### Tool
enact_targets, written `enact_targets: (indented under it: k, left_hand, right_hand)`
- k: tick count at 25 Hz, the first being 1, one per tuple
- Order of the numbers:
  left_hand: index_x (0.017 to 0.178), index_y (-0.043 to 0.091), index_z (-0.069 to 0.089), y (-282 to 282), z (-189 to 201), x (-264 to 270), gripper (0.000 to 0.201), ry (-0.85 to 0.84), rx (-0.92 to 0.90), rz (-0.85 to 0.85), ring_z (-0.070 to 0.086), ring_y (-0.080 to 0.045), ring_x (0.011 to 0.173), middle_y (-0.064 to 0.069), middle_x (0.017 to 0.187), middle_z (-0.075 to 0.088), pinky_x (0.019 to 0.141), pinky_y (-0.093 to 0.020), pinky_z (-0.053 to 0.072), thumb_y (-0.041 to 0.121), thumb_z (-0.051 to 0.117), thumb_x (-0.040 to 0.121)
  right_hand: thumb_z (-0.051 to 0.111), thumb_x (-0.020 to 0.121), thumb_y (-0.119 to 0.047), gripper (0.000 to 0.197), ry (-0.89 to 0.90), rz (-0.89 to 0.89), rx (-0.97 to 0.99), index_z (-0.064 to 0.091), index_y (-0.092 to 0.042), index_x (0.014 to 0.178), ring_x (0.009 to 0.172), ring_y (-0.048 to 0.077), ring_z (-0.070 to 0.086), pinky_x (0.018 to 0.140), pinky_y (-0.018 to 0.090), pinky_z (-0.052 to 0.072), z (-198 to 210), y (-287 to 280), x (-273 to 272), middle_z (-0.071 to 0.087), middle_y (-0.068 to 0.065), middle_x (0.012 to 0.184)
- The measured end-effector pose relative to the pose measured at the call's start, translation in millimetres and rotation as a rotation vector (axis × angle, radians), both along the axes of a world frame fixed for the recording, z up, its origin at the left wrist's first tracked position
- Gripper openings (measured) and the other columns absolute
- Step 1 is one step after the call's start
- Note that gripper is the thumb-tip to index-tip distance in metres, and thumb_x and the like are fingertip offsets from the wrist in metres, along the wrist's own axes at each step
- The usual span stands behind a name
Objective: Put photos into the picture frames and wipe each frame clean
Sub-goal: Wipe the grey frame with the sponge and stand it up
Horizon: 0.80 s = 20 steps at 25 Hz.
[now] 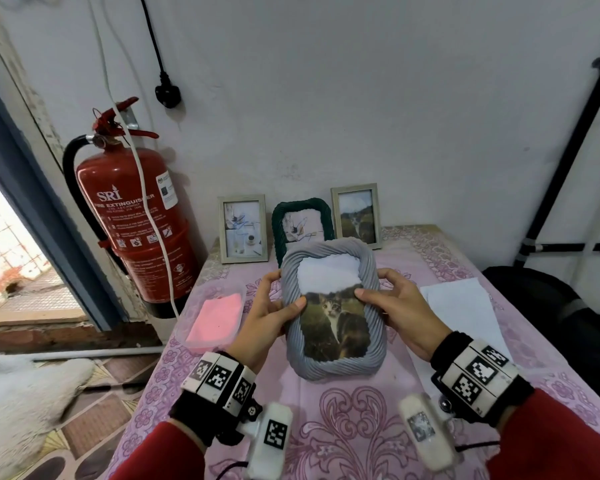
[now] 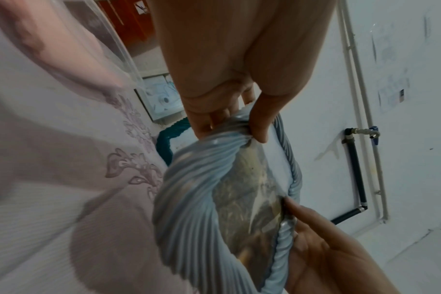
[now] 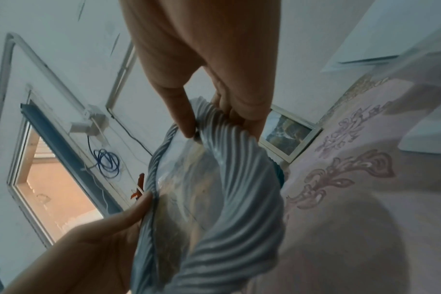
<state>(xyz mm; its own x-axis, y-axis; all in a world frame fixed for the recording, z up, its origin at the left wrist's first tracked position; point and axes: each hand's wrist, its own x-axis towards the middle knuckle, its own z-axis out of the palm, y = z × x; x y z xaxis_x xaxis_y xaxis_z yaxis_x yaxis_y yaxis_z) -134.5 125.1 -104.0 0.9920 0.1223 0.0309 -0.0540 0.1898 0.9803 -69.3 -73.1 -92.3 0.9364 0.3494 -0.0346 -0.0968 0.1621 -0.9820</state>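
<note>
I hold a grey ribbed picture frame [image 1: 331, 367] tilted up above the pink tablecloth; a cat photo [image 1: 333, 323] fills its window. My left hand [image 1: 274, 306] grips its left edge, thumb on the front glass. On the opposite edge my right hand [image 1: 392, 301] holds on the same way. The left wrist view has the frame [image 2: 189, 199] pinched between thumb and fingers [image 2: 261, 127]. The right wrist view gives the frame [image 3: 242, 179] with thumb [image 3: 181, 111] on its front. A pink cloth [image 1: 215, 320] lies in a clear tray at the left.
Three frames stand against the wall: a light wooden one [image 1: 243, 228], a dark green ribbed one [image 1: 302, 220] and another light one [image 1: 356, 214]. A white sheet [image 1: 465, 306] lies at the right. A red fire extinguisher [image 1: 136, 216] stands left of the table [image 1: 354, 427].
</note>
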Motion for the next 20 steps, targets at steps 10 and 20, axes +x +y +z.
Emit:
enact_targets:
  k: [10, 20]
  left_hand:
    - [0.128, 0.023, 0.037, -32, 49, 63, 0.048, -0.113, -0.003, -0.069, 0.07, -0.02, 0.076, -0.01, 0.091, 0.072, 0.063, -0.03, 0.058, 0.0, 0.054, 0.089]
    - [0.126, 0.021, 0.036, -88, 68, 174, 0.047, -0.146, -0.003, -0.118, 0.067, -0.012, 0.059, -0.005, 0.072, 0.069, 0.05, -0.024, 0.054, -0.002, 0.054, 0.089]
  right_hand:
    - [0.062, 0.083, 0.001, 0.024, -0.098, -0.086, -0.089, 0.056, -0.01, 0.103, 0.068, 0.02, 0.062, 0.064, 0.028, 0.053, 58, -34, 58, 0.065, 0.008, 0.08]
    - [0.063, 0.084, -0.001, 0.048, -0.424, -0.175, -0.403, 0.046, -0.029, 0.119, 0.079, 0.031, 0.065, 0.065, 0.041, 0.059, 102, -102, 153, 0.058, 0.021, 0.103]
